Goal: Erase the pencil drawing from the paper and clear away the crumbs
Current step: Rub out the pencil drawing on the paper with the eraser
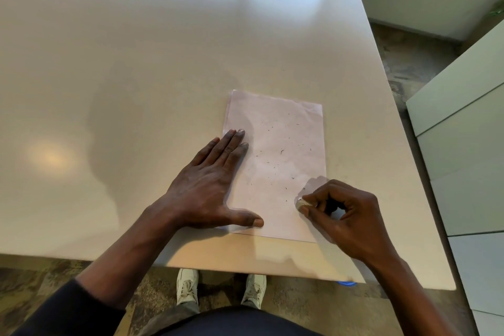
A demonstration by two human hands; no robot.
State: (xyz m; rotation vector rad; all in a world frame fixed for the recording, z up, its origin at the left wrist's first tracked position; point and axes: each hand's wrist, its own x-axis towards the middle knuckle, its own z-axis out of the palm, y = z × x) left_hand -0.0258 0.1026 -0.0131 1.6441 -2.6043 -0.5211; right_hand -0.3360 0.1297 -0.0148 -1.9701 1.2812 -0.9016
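A pale sheet of paper (283,139) lies on the white table (136,63) near the front right. Several small dark eraser crumbs (282,151) are scattered over its middle and right side; no clear pencil lines show. My left hand (210,188) lies flat with straight fingers on the paper's left edge, thumb stretched along the bottom. My right hand (346,215) pinches a small white eraser (301,203) between thumb and fingertips, at the paper's lower right edge, touching the sheet.
The table's front edge (245,270) runs just below the paper and its right edge slants past my right hand. White cabinets (469,172) stand to the right. A patterned floor, my shoes (188,286) and a blue object (349,283) show below the table.
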